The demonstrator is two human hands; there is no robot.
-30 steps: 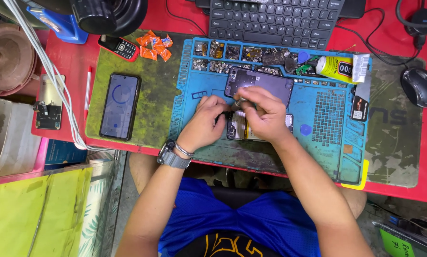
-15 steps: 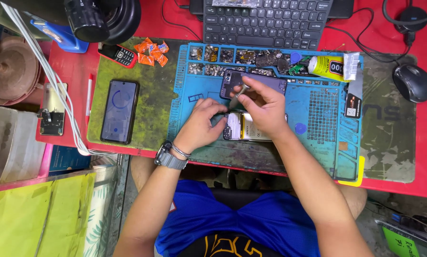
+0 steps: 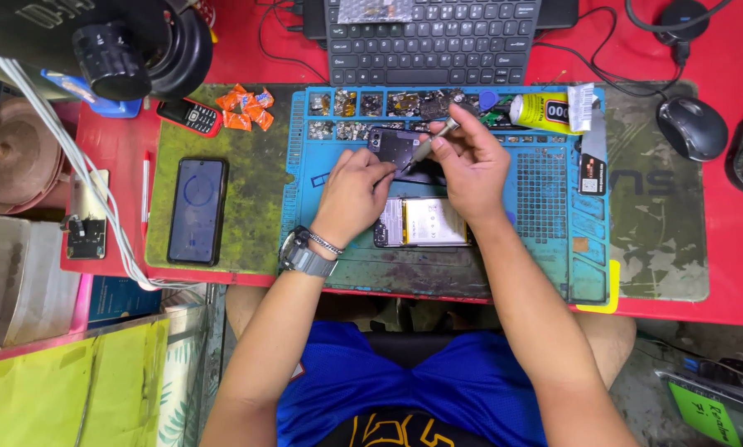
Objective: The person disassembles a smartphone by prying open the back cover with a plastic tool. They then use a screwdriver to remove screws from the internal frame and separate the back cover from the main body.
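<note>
Over the blue mat (image 3: 554, 199), left hand (image 3: 355, 194) pinches the dark phone cover (image 3: 398, 147) edgewise; right hand (image 3: 471, 170) grips a slim tool (image 3: 432, 142); cover seems light, thin, flexible

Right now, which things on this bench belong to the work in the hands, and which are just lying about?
In use:
left hand holding the dark phone back cover
right hand holding a thin metal tool
opened phone
blue repair mat

Lying about:
black smartphone
small keypad phone
orange wrappers
yellow glue tube
keyboard
mouse
</note>
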